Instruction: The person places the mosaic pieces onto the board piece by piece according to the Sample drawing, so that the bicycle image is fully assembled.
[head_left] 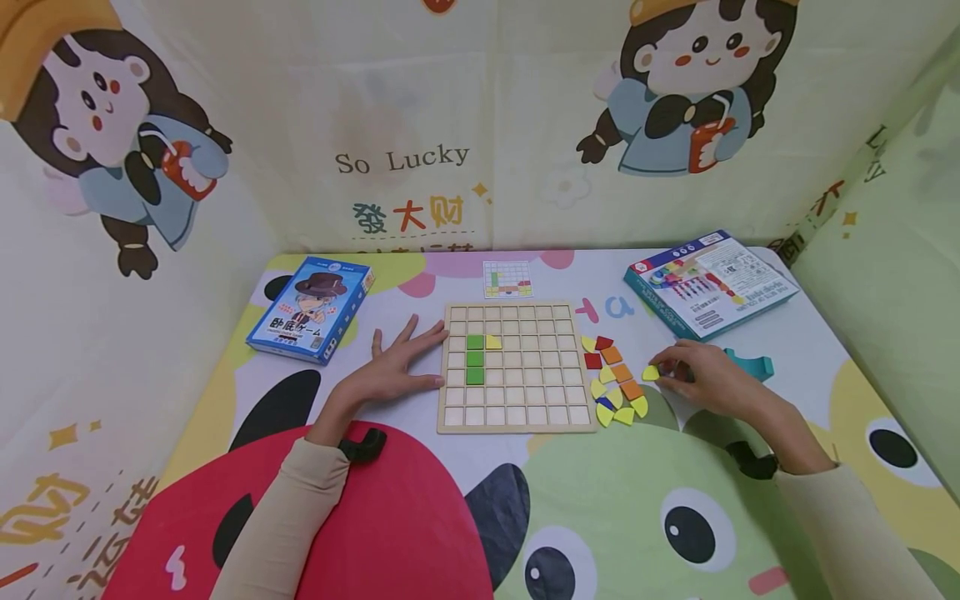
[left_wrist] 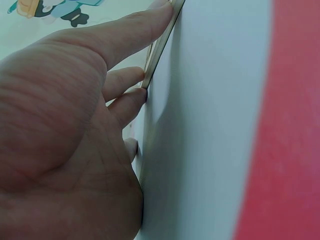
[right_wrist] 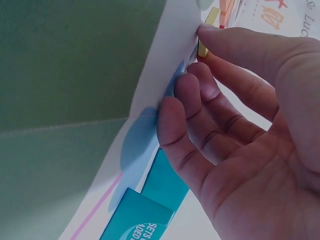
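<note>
A square wooden grid board (head_left: 517, 306) lies flat on the table. Three green square tiles (head_left: 475, 342) form a column in it, and a yellow quarter-circle tile (head_left: 492, 342) sits beside the top one. My left hand (head_left: 401, 362) rests at the board's left edge, fingers spread and fairly straight; in the left wrist view its thumb and fingertips meet the board's side (left_wrist: 161, 50). Right of the loose tiles, my right hand (head_left: 693, 373) pinches a yellow quarter-circle tile (head_left: 650, 373) between thumb and finger. That tile (right_wrist: 202, 49) shows at the thumb tip in the right wrist view.
Loose red, orange, yellow and blue tiles (head_left: 612, 356) lie along the board's right side. Behind the board is a pattern card (head_left: 507, 279). A blue game box (head_left: 309, 308) stands left, a teal-sided box (head_left: 708, 283) right. A teal curved piece (head_left: 759, 367) lies behind my right hand.
</note>
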